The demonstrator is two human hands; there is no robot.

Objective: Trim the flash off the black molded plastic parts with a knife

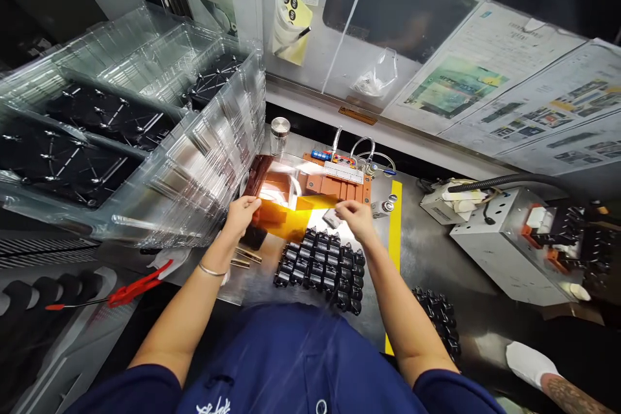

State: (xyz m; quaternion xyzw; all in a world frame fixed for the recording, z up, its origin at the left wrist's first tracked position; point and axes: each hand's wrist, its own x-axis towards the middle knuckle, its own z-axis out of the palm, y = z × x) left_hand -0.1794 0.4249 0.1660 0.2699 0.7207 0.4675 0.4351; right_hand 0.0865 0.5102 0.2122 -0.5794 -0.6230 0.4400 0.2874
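Note:
A strip of amber film stretches between my two hands above the bench. My left hand is pinched closed on its left end. At the other end, my right hand pinches the film between thumb and fingers. More amber film shows just below the strip; I cannot tell whether it is the same piece. Rows of black moulded parts lie close together in front of my body. Behind the film stands an orange-brown fixture with a white perforated strip on top.
Stacked clear plastic trays holding black parts rise on the left. A metal-capped jar stands at the back. Yellow tape crosses the bench. On the right are a grey machine, more black parts and another person's white-gloved hand.

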